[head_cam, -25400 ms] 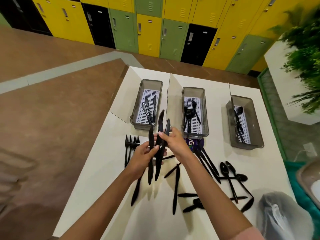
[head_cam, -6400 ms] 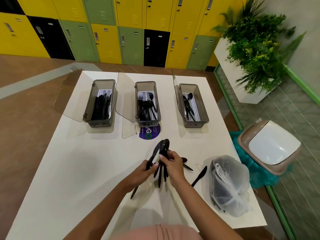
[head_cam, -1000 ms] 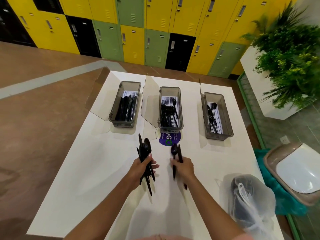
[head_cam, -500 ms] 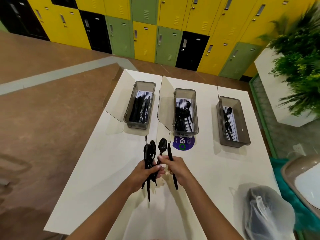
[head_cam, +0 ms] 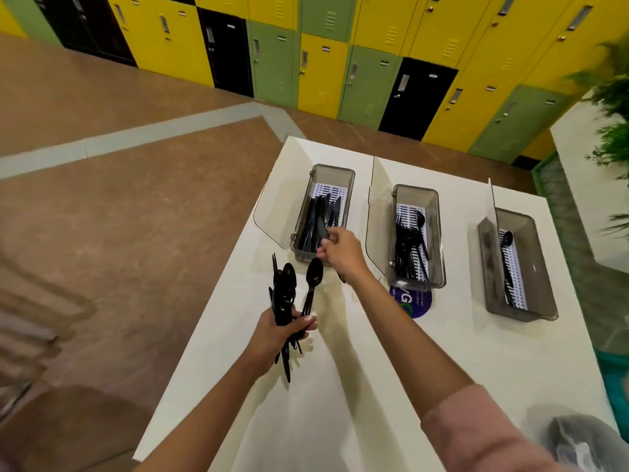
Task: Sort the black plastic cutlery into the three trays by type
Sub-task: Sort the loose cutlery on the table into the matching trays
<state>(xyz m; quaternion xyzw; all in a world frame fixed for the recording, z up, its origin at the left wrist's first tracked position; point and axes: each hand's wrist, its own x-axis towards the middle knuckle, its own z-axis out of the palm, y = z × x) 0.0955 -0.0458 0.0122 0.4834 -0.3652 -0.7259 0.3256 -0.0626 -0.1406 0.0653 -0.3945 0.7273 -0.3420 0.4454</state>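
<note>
Cutlery [head_cam: 284,298] stood in a black bunch in the left hand [head_cam: 279,332], its grip curled tight round the handles, low and middle in the frame. Up and right, the right hand [head_cam: 340,250] pinched a knife [head_cam: 322,229] in its grip over the near end of the left tray [head_cam: 333,172]. The middle tray [head_cam: 415,190] and the right tray [head_cam: 541,284] sat further right on the white surface [head_cam: 476,352].

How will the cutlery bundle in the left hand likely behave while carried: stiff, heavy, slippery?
Probably light: the left hand holds the whole bundle in one grip while the right hand pinches a knife. The pieces look stiff, standing straight above the fist. Slipping seems possible: one spoon splays away from the rest.
</note>
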